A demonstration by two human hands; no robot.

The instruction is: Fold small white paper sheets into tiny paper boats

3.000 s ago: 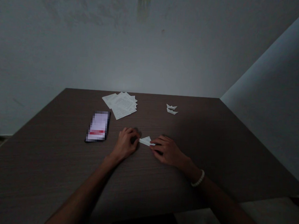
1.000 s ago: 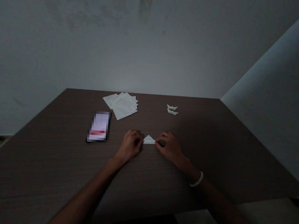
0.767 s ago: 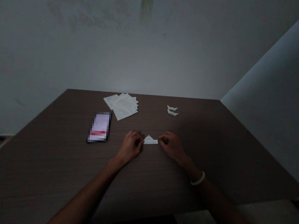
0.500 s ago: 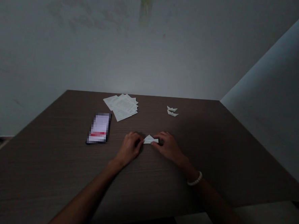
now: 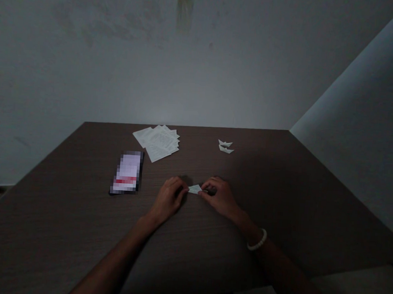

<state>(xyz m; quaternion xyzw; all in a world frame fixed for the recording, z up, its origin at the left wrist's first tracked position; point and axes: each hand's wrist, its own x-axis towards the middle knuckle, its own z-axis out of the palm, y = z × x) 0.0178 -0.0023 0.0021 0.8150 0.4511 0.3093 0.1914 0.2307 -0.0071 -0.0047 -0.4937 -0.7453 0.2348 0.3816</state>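
Desk (image 5: 289, 206) roomy; L hand (image 5: 168, 201), R hand (image 5: 220, 197) hold paper (image 5: 195, 189).

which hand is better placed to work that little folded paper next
Probably the right hand: its fingertips sit over the right end of the small folded paper, while the left hand only meets the paper's left tip with curled fingers.

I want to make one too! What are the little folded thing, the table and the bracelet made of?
The folded piece looks like matte white paper with crisp creases. The table looks like dark wood or laminate, with fine grain. The bracelet looks like white beads, maybe plastic; too dim to tell.
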